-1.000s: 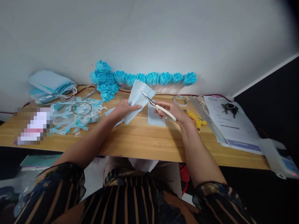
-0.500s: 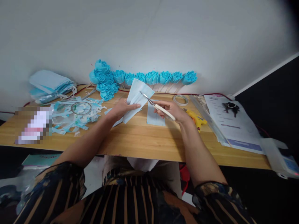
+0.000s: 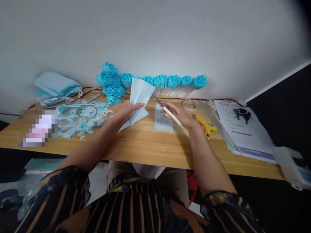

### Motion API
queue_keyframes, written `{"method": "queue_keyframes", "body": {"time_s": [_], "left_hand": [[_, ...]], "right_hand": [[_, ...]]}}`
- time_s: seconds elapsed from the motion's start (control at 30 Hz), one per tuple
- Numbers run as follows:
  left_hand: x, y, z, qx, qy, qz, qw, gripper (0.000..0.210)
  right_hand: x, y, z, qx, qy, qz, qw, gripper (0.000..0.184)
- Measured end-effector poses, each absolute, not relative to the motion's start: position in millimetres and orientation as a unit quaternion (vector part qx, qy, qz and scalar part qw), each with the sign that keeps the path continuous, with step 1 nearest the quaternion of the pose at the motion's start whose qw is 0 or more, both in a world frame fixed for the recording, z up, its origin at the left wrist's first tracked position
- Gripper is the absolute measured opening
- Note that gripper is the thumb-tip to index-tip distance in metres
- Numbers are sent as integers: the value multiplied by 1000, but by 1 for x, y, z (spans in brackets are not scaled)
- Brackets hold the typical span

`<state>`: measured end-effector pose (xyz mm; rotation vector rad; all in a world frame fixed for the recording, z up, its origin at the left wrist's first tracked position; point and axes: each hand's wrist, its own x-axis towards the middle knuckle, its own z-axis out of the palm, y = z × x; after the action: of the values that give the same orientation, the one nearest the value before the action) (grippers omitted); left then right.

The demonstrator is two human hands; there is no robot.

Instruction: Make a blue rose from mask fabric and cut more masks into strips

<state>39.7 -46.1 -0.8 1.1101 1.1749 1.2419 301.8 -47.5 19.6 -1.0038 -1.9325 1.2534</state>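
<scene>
My left hand is closed on a pale blue face mask sheet, pinched under the thumb and held up off the table. My right hand grips white-handled scissors, their blades pointing up and left. The blade tips are close to the sheet's right edge, apart from it. Beneath my left hand lie more pale blue pieces, partly covered. A flat pale blue sheet rests on the table under the scissors.
Blue fabric flowers on sticks line the wall. Cut strips and a stack of masks lie left. Rightward are a tape roll, a yellow glue gun, printed paper and keys.
The scissor blades have come away from the sheet, which they overlapped before. My left hand has tilted the sheet more upright. The whole view has shifted slightly.
</scene>
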Motion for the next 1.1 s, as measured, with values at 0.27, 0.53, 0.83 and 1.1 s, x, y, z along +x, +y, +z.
{"method": "queue_keyframes", "body": {"time_s": [0.27,0.53,0.83,1.1], "left_hand": [[44,-44,-8,446,488,523,539,64],[57,-58,0,478,498,477,544,52],[67,-67,-3,562,495,455,482,49],[46,-49,0,636,419,593,261,63]], "right_hand": [[312,-41,8,-575,-792,152,136,56],[282,-50,10,-510,-729,266,371,37],[248,-55,-9,-417,-592,514,460,47],[245,-58,-10,-416,-665,460,417,24]]}}
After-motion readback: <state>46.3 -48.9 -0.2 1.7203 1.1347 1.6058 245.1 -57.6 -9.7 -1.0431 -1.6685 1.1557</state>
